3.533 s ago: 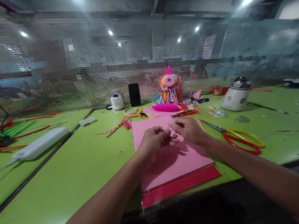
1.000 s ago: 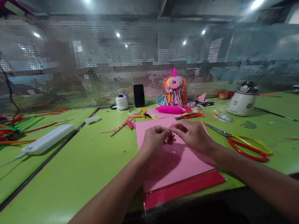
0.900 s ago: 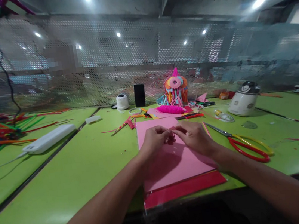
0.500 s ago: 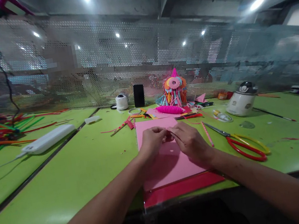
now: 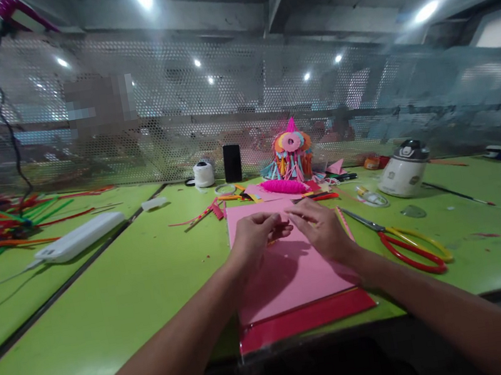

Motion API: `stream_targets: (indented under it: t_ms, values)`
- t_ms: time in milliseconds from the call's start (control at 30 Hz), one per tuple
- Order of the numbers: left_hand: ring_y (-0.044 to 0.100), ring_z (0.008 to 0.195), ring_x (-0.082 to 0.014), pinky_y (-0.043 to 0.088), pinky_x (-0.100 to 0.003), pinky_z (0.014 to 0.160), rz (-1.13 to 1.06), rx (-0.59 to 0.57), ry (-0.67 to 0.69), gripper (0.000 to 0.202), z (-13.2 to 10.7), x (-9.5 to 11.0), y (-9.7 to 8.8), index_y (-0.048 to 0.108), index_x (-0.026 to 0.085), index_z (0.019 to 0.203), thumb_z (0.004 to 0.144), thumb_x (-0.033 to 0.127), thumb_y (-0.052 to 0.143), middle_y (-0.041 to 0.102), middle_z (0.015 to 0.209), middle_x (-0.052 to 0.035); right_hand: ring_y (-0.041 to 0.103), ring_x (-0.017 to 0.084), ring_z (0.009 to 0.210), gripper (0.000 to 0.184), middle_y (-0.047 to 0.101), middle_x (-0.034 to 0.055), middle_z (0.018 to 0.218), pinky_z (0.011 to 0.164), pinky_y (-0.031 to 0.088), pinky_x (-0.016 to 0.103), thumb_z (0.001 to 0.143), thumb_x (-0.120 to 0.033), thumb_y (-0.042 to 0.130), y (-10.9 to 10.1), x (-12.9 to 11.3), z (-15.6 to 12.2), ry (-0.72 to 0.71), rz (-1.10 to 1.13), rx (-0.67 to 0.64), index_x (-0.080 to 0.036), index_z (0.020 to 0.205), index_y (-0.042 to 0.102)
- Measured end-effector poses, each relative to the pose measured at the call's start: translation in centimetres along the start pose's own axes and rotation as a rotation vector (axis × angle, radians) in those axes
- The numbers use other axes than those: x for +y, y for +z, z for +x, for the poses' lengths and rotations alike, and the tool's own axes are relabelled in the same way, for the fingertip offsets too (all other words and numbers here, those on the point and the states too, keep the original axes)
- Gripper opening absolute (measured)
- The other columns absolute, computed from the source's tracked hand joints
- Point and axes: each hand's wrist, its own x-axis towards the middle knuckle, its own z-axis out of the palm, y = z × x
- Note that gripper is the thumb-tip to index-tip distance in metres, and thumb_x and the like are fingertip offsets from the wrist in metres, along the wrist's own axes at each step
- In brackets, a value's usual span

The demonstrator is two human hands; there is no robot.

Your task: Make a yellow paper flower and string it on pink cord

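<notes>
Left grip [image 5: 258,234] sits beside right grip [image 5: 321,227] over pink paper [image 5: 285,283], jug [image 5: 401,175] markings [image 5: 413,181] blurred.

Before me: pink paper [image 5: 281,293], matt, smooth; red sheet [image 5: 305,323], glossy; green worktop [image 5: 174,275], smooth, softly shiny; scissors [image 5: 373,225], metal-bladed.

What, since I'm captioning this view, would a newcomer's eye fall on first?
Probably the bright fringed ornament, standing at the back of the green table. Then the red-and-yellow-handled scissors, lying right of the pink paper, above which the left hand and right hand come close together.
</notes>
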Motion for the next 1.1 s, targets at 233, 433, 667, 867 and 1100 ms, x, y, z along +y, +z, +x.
stream_targets:
  t_ms: [233,433,667,867,1100]
  values:
    - [0.064,0.061,-0.0123,0.047,-0.021,0.055,0.087,-0.060,-0.006,0.014,-0.2,0.0,0.0,0.068,0.008,0.083,0.074,0.020,0.068,0.070,0.068,-0.0082,0.050,0.011,0.055,0.031,0.059,0.0013,0.061,0.052,0.040,0.024,0.083,-0.041,0.057,-0.5,0.5,0.6,0.327,0.327,-0.155,-0.013,0.072,0.065]
    - [0.065,0.066,-0.0127,0.050,-0.025,0.068,-0.006,-0.130,-0.011,0.011,0.0,-0.1,-0.1,0.067,0.007,0.080,0.071,0.013,0.070,0.070,0.075,-0.0103,0.049,0.010,0.051,0.032,0.064,0.0042,0.063,0.049,0.040,0.024,0.081,-0.042,0.059,-0.7,0.9,0.6,0.342,0.374,-0.118,-0.012,0.077,0.069]
    - [0.066,0.064,-0.0133,0.052,-0.027,0.069,0.002,-0.120,-0.014,0.007,-0.6,0.3,0.2,0.064,0.007,0.076,0.073,0.013,0.067,0.070,0.071,-0.0101,0.047,0.010,0.050,0.030,0.058,0.0012,0.056,0.045,0.037,0.022,0.078,-0.042,0.063,-1.2,0.4,0.8,0.307,0.364,-0.102,-0.013,0.072,0.068]
    - [0.061,0.051,-0.0133,0.047,-0.023,0.046,0.332,-0.065,0.106,0.018,0.0,-0.2,0.1,0.063,0.010,0.073,0.080,0.026,0.061,0.067,0.064,-0.0075,0.044,0.009,0.049,0.032,0.052,-0.0019,0.055,0.047,0.035,0.023,0.080,-0.043,0.061,-0.8,0.6,0.7,0.287,0.362,-0.107,-0.014,0.067,0.062]
    - [0.050,0.042,-0.0090,0.038,-0.021,0.041,0.682,-0.072,0.320,0.033,0.4,-1.3,-0.6,0.066,0.013,0.073,0.084,0.041,0.052,0.065,0.062,-0.0054,0.041,0.009,0.051,0.032,0.048,-0.0030,0.055,0.049,0.034,0.023,0.084,-0.042,0.055,-0.5,1.0,0.7,0.255,0.203,-0.086,-0.014,0.068,0.060]
